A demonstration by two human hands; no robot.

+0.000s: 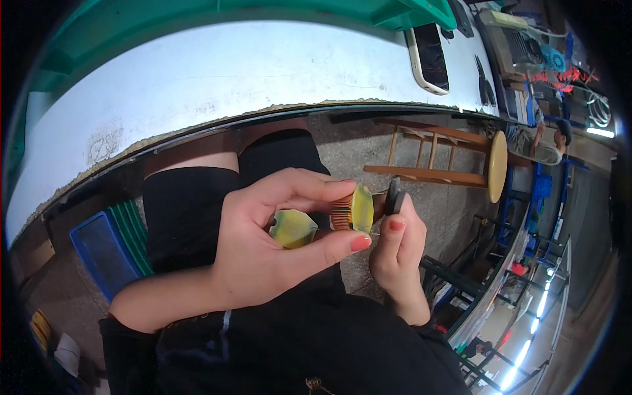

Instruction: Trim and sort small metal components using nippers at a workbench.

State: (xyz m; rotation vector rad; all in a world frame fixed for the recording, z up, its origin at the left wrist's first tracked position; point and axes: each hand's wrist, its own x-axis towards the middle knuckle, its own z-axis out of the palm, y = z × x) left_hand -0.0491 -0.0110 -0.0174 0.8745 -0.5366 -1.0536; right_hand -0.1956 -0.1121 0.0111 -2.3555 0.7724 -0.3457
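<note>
Your left hand (263,237) pinched a copper-wound coil (341,216), yellow piece (294,230) inside its curl; your right hand (401,253) pinched something dark (393,195), clear of the table edge (263,108).

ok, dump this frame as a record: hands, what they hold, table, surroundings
left hand: pinches coil between thumb and fingers
coil: copper-coloured winding, yellow face turned toward right hand
in left palm: second yellow piece, partly covered by fingers
right hand: grips dark piece close to coil; type unclear
table: phone, green tray
nearby: stool, blue crate
</note>
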